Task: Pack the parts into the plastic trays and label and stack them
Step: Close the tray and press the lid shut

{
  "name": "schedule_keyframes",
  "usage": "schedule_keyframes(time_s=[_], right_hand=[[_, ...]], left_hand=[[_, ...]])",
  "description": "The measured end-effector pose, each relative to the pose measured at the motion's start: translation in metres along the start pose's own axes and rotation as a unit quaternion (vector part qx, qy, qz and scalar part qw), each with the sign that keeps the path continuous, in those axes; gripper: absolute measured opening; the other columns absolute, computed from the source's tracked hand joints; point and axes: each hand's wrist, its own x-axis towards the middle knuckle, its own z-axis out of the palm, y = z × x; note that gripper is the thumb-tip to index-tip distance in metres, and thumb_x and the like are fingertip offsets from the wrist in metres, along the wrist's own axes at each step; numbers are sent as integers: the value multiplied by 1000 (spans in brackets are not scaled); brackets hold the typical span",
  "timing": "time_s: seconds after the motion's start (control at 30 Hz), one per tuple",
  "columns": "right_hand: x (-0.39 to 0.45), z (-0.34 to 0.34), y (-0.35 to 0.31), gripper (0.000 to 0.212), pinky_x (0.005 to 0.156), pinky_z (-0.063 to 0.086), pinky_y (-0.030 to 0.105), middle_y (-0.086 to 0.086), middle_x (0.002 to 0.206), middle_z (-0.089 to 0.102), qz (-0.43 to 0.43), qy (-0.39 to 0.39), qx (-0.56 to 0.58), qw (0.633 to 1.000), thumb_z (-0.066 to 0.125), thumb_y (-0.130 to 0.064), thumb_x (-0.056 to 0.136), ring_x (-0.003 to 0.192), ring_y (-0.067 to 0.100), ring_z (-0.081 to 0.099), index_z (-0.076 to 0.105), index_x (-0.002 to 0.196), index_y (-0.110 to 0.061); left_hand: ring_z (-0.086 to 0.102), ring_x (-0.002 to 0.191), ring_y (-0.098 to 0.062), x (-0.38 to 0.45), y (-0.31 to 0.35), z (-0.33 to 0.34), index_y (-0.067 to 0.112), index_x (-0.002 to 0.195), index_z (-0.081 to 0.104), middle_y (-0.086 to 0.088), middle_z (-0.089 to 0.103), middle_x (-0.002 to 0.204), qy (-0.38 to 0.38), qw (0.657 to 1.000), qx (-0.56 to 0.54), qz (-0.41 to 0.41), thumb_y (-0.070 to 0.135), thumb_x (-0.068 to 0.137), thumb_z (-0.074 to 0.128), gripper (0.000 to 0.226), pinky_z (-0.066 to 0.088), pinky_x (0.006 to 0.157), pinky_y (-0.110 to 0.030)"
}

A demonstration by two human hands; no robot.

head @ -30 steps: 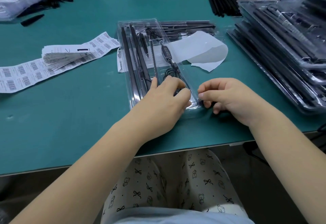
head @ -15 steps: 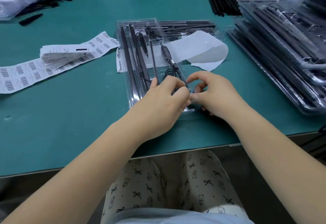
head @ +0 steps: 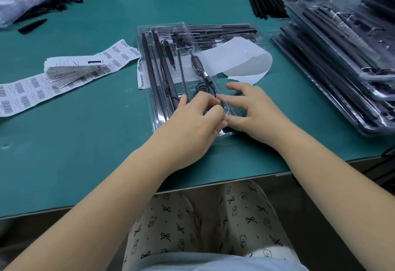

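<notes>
Head view: the clear plastic tray lies on the green tabletop, loaded with black rods and a coiled cable. The cable seems to be pinched in the grip of the left hand, though the fingertips are hidden. The right hand is spread open over the tray's near corner. A springy coil could pop from its pocket if released early. The tray's near end is covered by both hands; motion blur softens the right fingers.
</notes>
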Motion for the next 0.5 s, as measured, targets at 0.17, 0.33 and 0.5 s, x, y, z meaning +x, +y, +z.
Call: schedule_keyframes(time_s=[0.17,0.33,0.5], right_hand=[[2,3,1,64,113,6,37,-1,155,20,-2,-58,-151,987,37,-58,91,140,17,11,20,148,-38],[14,-7,0,79,112,5,37,-3,151,24,10,-105,-143,984,32,-73,72,139,14,10,25,145,-43],[24,-16,1,99,111,5,37,-5,153,23,4,-125,-124,984,19,-79,44,140,14,10,33,139,-51]], left_hand=[[53,98,-39,1,2,-1,-1,98,57,-19,49,118,-3,1000,11,-2,25,100,38,33,16,113,-59],[52,99,-39,0,2,-3,-2,98,56,-20,49,118,-13,1000,2,3,28,98,33,38,16,112,-59],[50,107,-44,-1,2,-4,-2,97,58,-23,50,117,-7,1000,-4,14,23,99,42,30,22,109,-64]])
